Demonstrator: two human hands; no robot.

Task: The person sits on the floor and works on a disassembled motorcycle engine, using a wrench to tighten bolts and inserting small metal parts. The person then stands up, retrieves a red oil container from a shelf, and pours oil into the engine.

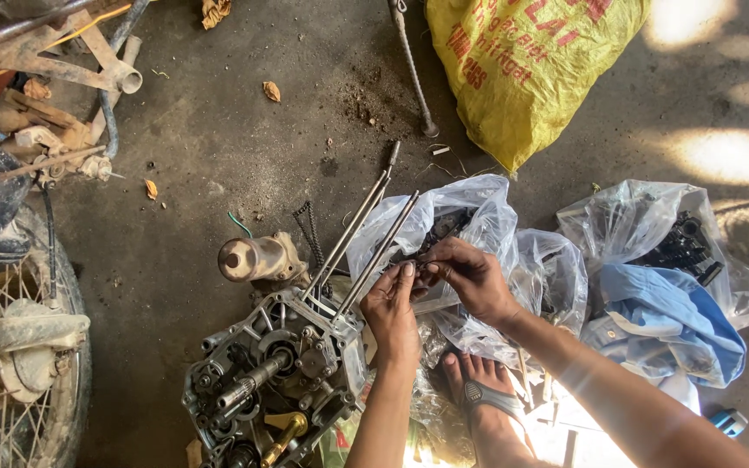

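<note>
Above the grey metal engine case with long steel studs — both hands, left and right, pinch one small dark part, fingertips closed on it.

1. The left hand and right hand meet fingertip to fingertip, pinching a small dark part too tiny to tell.
2. Just left of them, an engine crankcase sits on the concrete floor, its long studs slanting upward.
3. Clear plastic bags lie behind the hands; a yellow sack lies farther off.
4. A sandalled foot rests below the hands.
5. A spoked wheel is at the left edge.
</note>
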